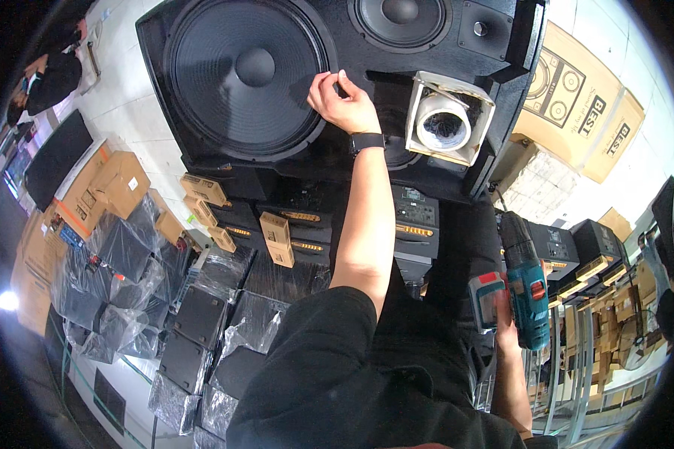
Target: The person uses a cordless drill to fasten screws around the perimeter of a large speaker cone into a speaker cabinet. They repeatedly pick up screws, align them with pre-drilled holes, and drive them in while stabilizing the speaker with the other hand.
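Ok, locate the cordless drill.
In the head view, the cordless drill is right of centre, in the right hand, lower in frame than the large speaker.

Left arm [369, 217] reaches toward twelve o'clock, the left hand [346, 106] loosely curled; right hand [506, 322] at four o'clock, wrapped in a grip.

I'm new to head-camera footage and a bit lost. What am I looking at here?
There is no machine here, just a person's two bare hands. A wide fisheye camera on the head looks down, so straight edges bend near the rim. A black speaker cabinet lies ahead, with round cones on its face. On it sits an open box holding a white roll. The left hand is by the edge of the largest cone, fingers curled; whether they pinch something small is unclear. The right hand holds a teal cordless drill.
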`<state>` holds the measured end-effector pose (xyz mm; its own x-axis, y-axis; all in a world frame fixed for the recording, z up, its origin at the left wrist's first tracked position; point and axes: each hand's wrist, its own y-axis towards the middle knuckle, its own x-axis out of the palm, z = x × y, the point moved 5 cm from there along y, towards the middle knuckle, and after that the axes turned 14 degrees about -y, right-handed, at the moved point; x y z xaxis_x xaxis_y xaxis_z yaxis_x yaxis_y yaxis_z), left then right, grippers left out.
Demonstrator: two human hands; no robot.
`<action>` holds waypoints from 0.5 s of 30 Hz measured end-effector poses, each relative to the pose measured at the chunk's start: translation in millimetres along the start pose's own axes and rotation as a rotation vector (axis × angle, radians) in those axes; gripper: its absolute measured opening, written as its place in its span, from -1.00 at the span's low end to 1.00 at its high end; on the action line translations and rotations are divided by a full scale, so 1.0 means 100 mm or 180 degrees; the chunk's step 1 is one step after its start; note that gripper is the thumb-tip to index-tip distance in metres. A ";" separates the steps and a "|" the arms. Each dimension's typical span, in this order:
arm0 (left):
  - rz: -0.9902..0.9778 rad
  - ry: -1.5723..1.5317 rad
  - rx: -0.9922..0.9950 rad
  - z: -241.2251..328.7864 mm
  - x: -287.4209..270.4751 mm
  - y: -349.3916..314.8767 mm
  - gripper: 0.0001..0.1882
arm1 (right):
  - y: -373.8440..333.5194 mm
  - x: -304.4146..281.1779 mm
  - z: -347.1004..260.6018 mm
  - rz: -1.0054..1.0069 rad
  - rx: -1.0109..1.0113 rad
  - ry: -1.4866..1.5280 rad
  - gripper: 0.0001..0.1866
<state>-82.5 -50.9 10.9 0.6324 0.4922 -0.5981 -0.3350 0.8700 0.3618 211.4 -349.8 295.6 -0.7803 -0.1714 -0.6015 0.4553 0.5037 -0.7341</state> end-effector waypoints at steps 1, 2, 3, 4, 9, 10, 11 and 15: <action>0.0014 0.0000 -0.0015 -0.01 0.00 0.00 -0.90 | -0.02 -0.03 0.05 -0.0057 0.0065 0.0021 -0.06; -0.0007 0.0011 -0.0051 -0.01 0.01 0.00 -0.89 | -0.03 -0.03 0.08 -0.0068 0.0083 0.0045 -0.05; -0.0004 0.0003 -0.0047 -0.01 0.00 0.00 -0.89 | -0.03 -0.04 0.12 -0.0033 0.0097 0.0033 -0.04; -0.0040 0.0010 -0.0062 -0.01 0.01 0.00 -0.89 | -0.03 -0.04 0.14 -0.0052 0.0070 -0.0024 -0.03; 0.0056 -0.0011 -0.0093 0.03 0.00 0.00 -0.89 | 0.04 -0.06 0.10 0.0118 -0.0421 -0.0205 -0.05; 0.0084 -0.0017 -0.0105 0.03 0.00 0.00 -0.89 | 0.05 -0.07 0.09 0.0130 -0.0439 -0.0226 -0.06; 0.0073 -0.0015 -0.0122 0.02 0.00 0.00 -0.89 | 0.04 -0.09 0.09 0.0091 -0.0367 -0.0220 -0.07; -0.0284 -0.0129 -0.0088 0.02 -0.07 0.04 -0.90 | 0.07 -0.12 0.05 0.0086 -0.0481 -0.0656 -0.09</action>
<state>-87.2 -50.9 18.0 0.6882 0.4116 -0.5974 -0.2947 0.9111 0.2882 226.5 -348.7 296.3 -0.6578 -0.3172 -0.6832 0.3936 0.6286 -0.6708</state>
